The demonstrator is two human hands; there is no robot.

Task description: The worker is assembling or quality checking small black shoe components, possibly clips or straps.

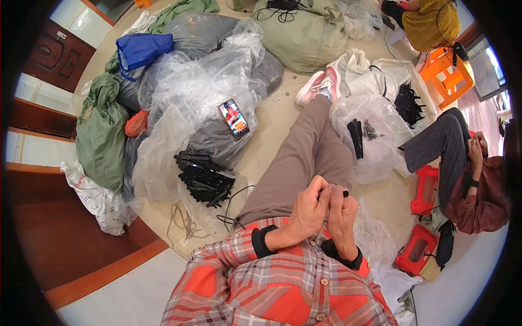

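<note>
My left hand (309,213) and my right hand (341,221) meet above my lap, fingers pinched and pressed together. From the right hand's fingers sticks out the end of a small black piece (346,193); the rest of it is hidden. What the left fingers hold, if anything, is covered. Left of my legs lies a pile of black straps (202,178) on clear plastic. To the right, a clear plastic bag (375,160) carries a few black strips (355,138) and a cluster of small dark pieces (369,130).
A phone (234,118) with a lit screen leans on big plastic-wrapped bundles (190,81). Green sacks (100,136) and a blue bag (144,51) stand left. Another person's hands (477,146) are at the right, near red stools (416,250) and an orange stool (447,79). More black straps (409,104) lie on white sacking.
</note>
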